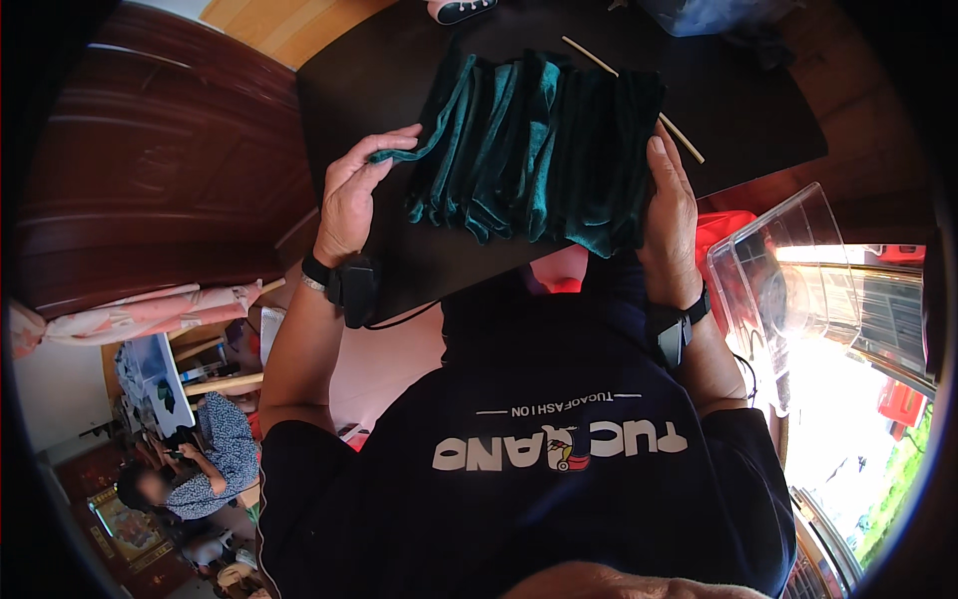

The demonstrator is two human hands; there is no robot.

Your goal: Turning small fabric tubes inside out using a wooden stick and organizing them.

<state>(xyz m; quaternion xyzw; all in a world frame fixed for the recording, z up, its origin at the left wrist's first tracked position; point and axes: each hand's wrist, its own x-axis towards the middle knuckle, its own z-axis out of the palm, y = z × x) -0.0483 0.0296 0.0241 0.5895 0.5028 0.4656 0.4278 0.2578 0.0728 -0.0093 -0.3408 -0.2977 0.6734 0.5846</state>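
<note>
A dark green velvet cloth (539,150), gathered into many pleats, lies on a black table (379,90). My left hand (354,195) pinches a loose end of the cloth at its left side, thumb and fingers closed on the fold. My right hand (671,215) lies flat along the cloth's right edge, fingers straight and pressing against the pleats. Each wrist wears a black band with a small device.
A thin wooden stick (639,95) lies on the table behind the cloth. A clear plastic box (788,270) stands at the right, beside something red. A dark wooden cabinet (160,160) is at the left. Another person (200,469) sits at lower left.
</note>
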